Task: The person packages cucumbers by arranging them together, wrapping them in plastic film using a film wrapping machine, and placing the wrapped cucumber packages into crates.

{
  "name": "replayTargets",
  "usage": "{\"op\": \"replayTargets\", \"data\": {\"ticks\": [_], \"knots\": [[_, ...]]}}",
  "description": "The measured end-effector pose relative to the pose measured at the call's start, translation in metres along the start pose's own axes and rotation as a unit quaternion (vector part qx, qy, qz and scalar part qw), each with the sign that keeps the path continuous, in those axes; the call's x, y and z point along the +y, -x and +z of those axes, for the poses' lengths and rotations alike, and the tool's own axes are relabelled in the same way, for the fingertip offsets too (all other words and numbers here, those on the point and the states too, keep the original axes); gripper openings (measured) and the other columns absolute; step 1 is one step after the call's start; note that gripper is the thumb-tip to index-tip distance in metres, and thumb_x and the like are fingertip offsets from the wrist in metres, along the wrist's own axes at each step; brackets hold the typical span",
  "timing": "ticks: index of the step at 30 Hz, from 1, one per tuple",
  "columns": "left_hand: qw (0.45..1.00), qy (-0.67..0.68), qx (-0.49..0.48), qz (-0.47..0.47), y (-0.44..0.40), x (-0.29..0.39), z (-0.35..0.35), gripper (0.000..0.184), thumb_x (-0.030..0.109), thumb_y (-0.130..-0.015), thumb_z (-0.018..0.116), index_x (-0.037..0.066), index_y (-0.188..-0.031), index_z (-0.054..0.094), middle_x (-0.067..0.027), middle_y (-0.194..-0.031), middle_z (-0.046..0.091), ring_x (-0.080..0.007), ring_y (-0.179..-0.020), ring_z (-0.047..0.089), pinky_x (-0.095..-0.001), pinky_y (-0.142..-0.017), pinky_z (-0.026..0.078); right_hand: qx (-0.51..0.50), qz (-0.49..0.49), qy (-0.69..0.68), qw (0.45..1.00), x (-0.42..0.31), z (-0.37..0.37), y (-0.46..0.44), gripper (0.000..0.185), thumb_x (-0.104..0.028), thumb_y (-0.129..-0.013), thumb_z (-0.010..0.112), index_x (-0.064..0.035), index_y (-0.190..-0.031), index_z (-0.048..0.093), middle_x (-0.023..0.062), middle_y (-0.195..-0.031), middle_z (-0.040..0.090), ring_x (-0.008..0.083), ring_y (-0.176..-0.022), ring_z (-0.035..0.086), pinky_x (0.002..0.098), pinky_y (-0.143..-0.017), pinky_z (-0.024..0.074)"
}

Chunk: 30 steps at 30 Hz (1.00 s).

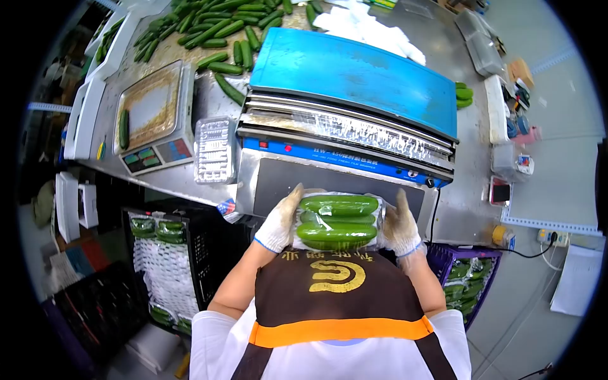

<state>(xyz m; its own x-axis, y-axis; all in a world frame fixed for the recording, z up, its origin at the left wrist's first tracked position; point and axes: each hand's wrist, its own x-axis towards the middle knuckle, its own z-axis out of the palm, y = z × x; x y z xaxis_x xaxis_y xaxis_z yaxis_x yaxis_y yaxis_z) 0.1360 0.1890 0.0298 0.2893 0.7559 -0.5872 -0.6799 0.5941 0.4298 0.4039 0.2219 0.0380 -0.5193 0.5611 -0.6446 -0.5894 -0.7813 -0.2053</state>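
Observation:
Between my two gloved hands is a film-wrapped tray of cucumbers (pixel 339 220), held close to my apron. My left hand (pixel 282 218) grips its left end, and my right hand (pixel 400 223) grips its right end, both thumbs pointing up. The clear film shines over the green cucumbers. Just beyond the tray stands a blue film wrapping machine (pixel 354 82), with its dark plate (pixel 329 180) on the near side. Crinkled clear film lies along the machine's rollers.
Loose cucumbers (pixel 215 28) are heaped at the back left. A scale (pixel 152 117) with one cucumber on it and clear plastic trays (pixel 215 151) sit left of the machine. A black crate (pixel 161 266) and a purple crate (pixel 465 278) of packed cucumbers flank me below the table.

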Motion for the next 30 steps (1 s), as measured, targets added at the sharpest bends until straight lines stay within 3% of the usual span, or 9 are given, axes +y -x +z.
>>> {"op": "replayTargets", "data": {"ticks": [3, 7, 11, 15, 16, 19, 23, 25, 30], "knots": [[0.995, -0.090, 0.000, 0.035, -0.003, 0.005, 0.011, 0.063, 0.049, -0.100, 0.047, -0.008, -0.125, 0.056, -0.0190, -0.118, 0.063, -0.0241, -0.108, 0.061, -0.0365, -0.098, 0.048, -0.012, -0.115, 0.185, 0.976, 0.015, -0.010, -0.011, 0.066, -0.048, -0.093, 0.062, 0.0032, -0.132, 0.050, 0.0173, -0.129, 0.058, 0.0294, -0.118, 0.057, 0.0419, -0.102, 0.0476], [0.990, -0.122, 0.001, 0.073, 0.002, 0.020, 0.029, 0.060, 0.048, -0.099, 0.050, -0.007, -0.121, 0.059, -0.0179, -0.114, 0.064, -0.0235, -0.104, 0.064, -0.0372, -0.095, 0.051, -0.051, -0.080, 0.112, 0.989, 0.012, -0.024, -0.019, 0.062, -0.047, -0.094, 0.060, 0.0005, -0.133, 0.049, 0.0195, -0.131, 0.057, 0.0326, -0.121, 0.056, 0.0471, -0.100, 0.0494], [0.989, -0.026, -0.043, 0.138, -0.011, 0.012, 0.024, 0.072, 0.056, -0.097, 0.048, -0.005, -0.135, 0.046, -0.0187, -0.128, 0.057, -0.0279, -0.118, 0.057, -0.0422, -0.101, 0.047, -0.098, -0.108, 0.053, 0.988, 0.013, -0.011, -0.021, 0.067, -0.047, -0.089, 0.067, -0.0024, -0.136, 0.047, 0.0152, -0.129, 0.058, 0.0297, -0.117, 0.058, 0.0453, -0.099, 0.0500], [0.918, 0.312, -0.207, 0.127, 0.007, -0.026, 0.035, 0.095, 0.075, -0.087, 0.044, 0.005, -0.149, 0.029, -0.0194, -0.142, 0.046, -0.0342, -0.133, 0.043, -0.0506, -0.112, 0.035, -0.151, -0.129, 0.003, 0.980, 0.007, -0.025, -0.038, 0.070, -0.051, -0.086, 0.068, -0.0070, -0.136, 0.047, 0.0134, -0.129, 0.059, 0.0293, -0.108, 0.064, 0.0430, -0.078, 0.0607], [0.923, 0.238, -0.244, 0.180, 0.007, -0.039, 0.037, 0.098, 0.077, -0.084, 0.043, 0.009, -0.152, 0.023, -0.0177, -0.145, 0.043, -0.0329, -0.136, 0.040, -0.0500, -0.115, 0.030, -0.182, -0.127, 0.008, 0.975, 0.005, -0.021, -0.038, 0.067, -0.050, -0.086, 0.068, -0.0077, -0.134, 0.049, 0.0128, -0.127, 0.060, 0.0278, -0.104, 0.066, 0.0407, -0.069, 0.0627], [0.952, 0.235, -0.116, 0.160, -0.007, -0.081, 0.029, 0.056, 0.052, -0.099, 0.044, 0.016, -0.141, 0.040, -0.0082, -0.135, 0.049, -0.0233, -0.122, 0.050, -0.0391, -0.098, 0.049, -0.145, -0.233, 0.098, 0.957, 0.015, 0.000, -0.039, 0.060, -0.042, -0.086, 0.072, -0.0059, -0.130, 0.052, 0.0118, -0.121, 0.063, 0.0252, -0.106, 0.065, 0.0393, -0.082, 0.0607], [0.922, 0.210, -0.042, 0.323, 0.020, -0.079, 0.025, 0.069, 0.035, -0.085, 0.075, 0.017, -0.142, 0.040, -0.0012, -0.134, 0.051, -0.0163, -0.123, 0.050, -0.0373, -0.099, 0.047, -0.077, -0.258, 0.330, 0.905, 0.035, 0.022, -0.036, 0.058, 0.000, -0.070, 0.076, -0.0011, -0.123, 0.052, 0.0138, -0.114, 0.062, 0.0248, -0.103, 0.063, 0.0398, -0.093, 0.0523], [0.908, 0.227, -0.040, 0.350, 0.025, -0.081, 0.001, 0.079, 0.030, -0.080, 0.080, 0.015, -0.145, 0.036, -0.0013, -0.136, 0.050, -0.0173, -0.122, 0.052, -0.0388, -0.100, 0.048, -0.066, -0.369, 0.618, 0.691, 0.046, 0.021, -0.038, 0.066, 0.005, -0.061, 0.071, 0.0014, -0.123, 0.049, 0.0142, -0.111, 0.060, 0.0230, -0.101, 0.061, 0.0375, -0.094, 0.0489], [0.890, 0.088, 0.109, 0.433, 0.052, -0.076, -0.025, 0.095, 0.018, -0.078, 0.081, 0.006, -0.151, 0.021, -0.0112, -0.134, 0.050, -0.0200, -0.123, 0.051, -0.0372, -0.099, 0.047, -0.196, -0.230, 0.530, 0.792, 0.071, 0.079, -0.022, 0.094, -0.002, -0.060, 0.075, -0.0001, -0.143, 0.033, 0.0180, -0.130, 0.053, 0.0272, -0.120, 0.053, 0.0378, -0.103, 0.0415]]}}
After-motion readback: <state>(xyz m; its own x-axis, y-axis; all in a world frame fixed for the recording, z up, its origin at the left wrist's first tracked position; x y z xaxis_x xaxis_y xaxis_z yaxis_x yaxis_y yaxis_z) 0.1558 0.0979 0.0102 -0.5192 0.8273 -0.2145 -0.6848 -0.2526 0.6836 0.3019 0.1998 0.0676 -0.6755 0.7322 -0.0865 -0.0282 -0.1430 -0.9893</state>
